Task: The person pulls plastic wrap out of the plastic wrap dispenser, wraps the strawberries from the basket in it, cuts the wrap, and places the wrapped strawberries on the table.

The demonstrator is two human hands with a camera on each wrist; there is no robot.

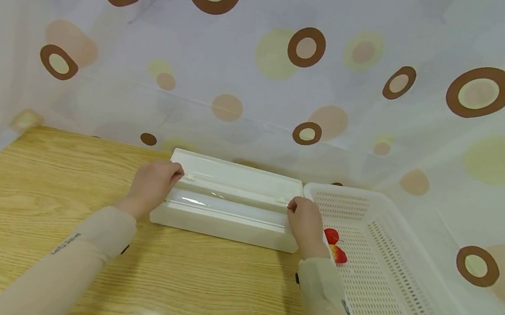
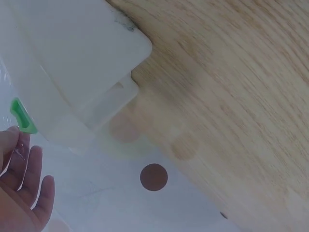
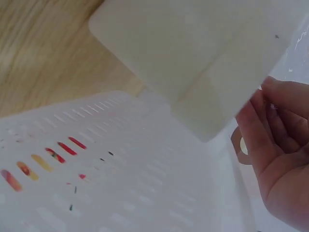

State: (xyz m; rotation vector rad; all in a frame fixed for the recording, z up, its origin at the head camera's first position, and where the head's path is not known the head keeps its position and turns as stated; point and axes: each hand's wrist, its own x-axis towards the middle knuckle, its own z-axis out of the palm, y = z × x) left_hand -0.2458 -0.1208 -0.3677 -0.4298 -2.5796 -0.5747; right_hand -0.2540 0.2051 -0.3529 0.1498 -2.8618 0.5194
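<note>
Near the table's (image 1: 197, 283) back edge, our left hand (image 1: 151, 185) and right hand (image 1: 307, 224) pinch the white dispenser's (image 1: 224, 229) cling film (image 1: 231, 207); sleeve lettering (image 1: 66, 243) illegible.

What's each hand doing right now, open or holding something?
Left hand: closed, pinching clear cling film near the left end of the white cling film dispenser.
Right hand: closed, pinching the same film near the right end.

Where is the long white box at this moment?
In the head view, the long white box sits on the wooden table in front of the patterned curtain, between the left hand and right hand, just left of the white basket.
</note>
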